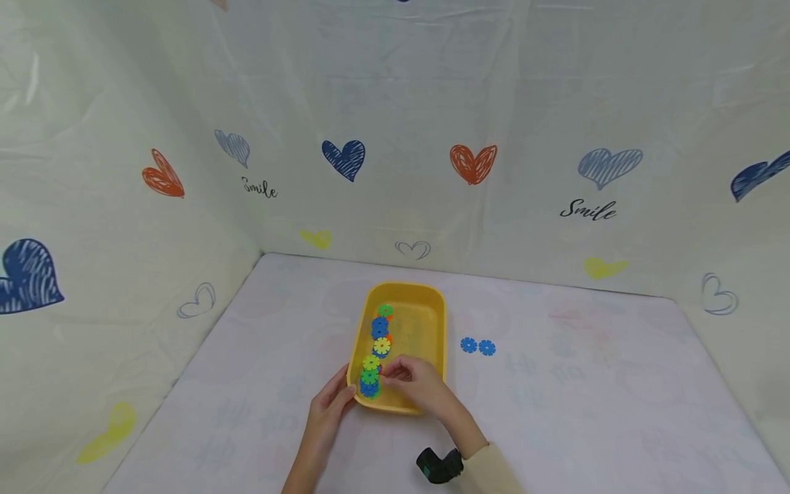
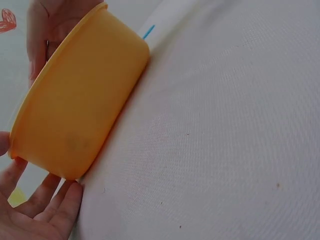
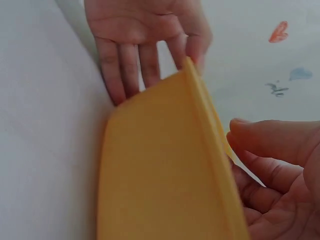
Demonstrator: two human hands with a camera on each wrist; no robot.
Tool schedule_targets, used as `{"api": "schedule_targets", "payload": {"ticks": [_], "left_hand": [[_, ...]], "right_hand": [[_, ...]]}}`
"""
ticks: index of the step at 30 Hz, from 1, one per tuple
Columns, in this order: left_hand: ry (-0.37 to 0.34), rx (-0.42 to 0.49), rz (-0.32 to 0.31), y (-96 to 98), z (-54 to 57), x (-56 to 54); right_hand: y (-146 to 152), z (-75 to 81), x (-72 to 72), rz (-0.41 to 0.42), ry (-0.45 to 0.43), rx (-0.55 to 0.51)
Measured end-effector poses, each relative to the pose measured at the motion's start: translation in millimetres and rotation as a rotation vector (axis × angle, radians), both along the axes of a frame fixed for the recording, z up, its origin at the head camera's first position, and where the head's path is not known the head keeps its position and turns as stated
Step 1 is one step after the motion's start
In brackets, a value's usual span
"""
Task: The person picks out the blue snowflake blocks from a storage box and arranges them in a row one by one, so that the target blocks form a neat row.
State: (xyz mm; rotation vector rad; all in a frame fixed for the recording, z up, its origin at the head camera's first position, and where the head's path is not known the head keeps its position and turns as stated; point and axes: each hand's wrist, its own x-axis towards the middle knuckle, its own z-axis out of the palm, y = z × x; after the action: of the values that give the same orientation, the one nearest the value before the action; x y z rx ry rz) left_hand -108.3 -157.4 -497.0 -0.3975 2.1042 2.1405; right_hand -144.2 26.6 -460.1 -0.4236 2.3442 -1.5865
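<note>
A yellow plastic tray (image 1: 426, 322) stands on the table with several notched, flower-shaped plastic discs (image 1: 380, 328) in green, blue, yellow and red along its left side. My left hand (image 1: 327, 405) holds the near left corner, thumb at the rim and fingers against the outer wall (image 2: 85, 95). Over the near part of the tray is my right hand (image 1: 422, 387), thumb and forefinger close together beside the discs. A bit of red shows by those fingertips; whether they pinch a disc cannot be made out. In the right wrist view, the rim hides part of my right hand (image 3: 285, 175).
Two blue discs (image 1: 478, 346) lie side by side on the white table (image 1: 555, 384), right of the tray. A black device (image 1: 439, 466) sits by my right cuff. Pale sheeting with printed hearts (image 1: 472, 163) encloses the table at the back and sides.
</note>
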Motion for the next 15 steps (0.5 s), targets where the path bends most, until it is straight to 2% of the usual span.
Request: {"api": "schedule_targets", "payload": {"ticks": [4, 9, 15], "left_hand": [[-0.006, -0.003, -0.009, 0.5, 0.2, 0.2], [-0.033, -0.013, 0.003, 1.5, 1.3, -1.5], [-0.038, -0.01, 0.01, 1.0, 1.5, -2.4]], "right_hand": [[-10, -7.2, -3.2, 0.042, -0.021, 0.014], [-17, -11.1, -8.6, 0.053, -0.062, 0.034], [-22, -14.3, -16.0, 0.078, -0.036, 0.086]]}}
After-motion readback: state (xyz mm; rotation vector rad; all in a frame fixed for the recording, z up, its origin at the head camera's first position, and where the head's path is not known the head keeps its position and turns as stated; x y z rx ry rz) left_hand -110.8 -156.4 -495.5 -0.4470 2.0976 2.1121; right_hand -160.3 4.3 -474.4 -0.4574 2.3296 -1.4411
